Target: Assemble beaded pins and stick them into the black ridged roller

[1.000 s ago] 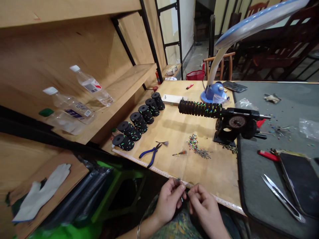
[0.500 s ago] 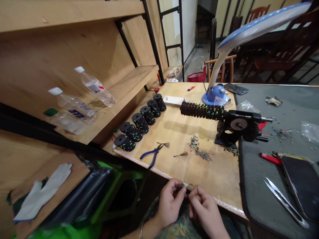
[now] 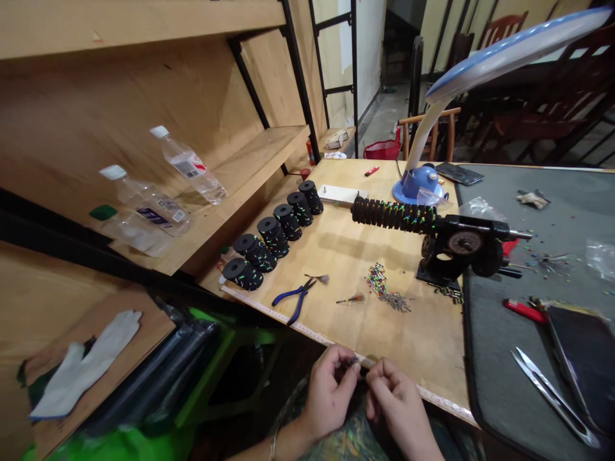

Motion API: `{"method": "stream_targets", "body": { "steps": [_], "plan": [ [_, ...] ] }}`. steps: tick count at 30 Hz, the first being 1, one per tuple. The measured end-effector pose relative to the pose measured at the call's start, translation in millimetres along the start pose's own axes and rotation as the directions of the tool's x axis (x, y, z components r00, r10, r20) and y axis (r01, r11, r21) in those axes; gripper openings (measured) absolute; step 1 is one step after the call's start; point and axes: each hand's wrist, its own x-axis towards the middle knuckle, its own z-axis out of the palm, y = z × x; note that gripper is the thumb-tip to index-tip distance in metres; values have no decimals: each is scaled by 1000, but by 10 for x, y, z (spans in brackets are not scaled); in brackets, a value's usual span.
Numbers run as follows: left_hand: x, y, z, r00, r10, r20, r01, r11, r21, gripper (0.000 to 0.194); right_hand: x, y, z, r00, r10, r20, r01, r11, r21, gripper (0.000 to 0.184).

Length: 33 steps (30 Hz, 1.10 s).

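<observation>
Workpiece point(image 3: 353, 362), small and dark (too tiny to identify exactly), is sitting at the near edge of the wooden workbench point(image 3: 413, 349). Left hand point(image 3: 329, 394) is gripping it between closed fingertips; right hand point(image 3: 398, 402) is curling closed just beside it. Also listed: measuring tape point(image 3: 307, 328) running along the near edge, blue-handled pliers point(image 3: 294, 303) lying left of the hands, loose bead pile point(image 3: 384, 287) lying farther away, and black spools point(image 3: 273, 234) standing in a row along the left.
</observation>
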Motion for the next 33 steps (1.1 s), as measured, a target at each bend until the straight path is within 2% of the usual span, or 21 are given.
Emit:
{"method": "stream_targets", "body": {
  "steps": [33],
  "plan": [
    [18, -2, -2, 998, 59, -5, -58, 994, 94, 9, -5, -40, -1, 1000, 8, -28, -8, 1000, 2, 25]
  ]
}}
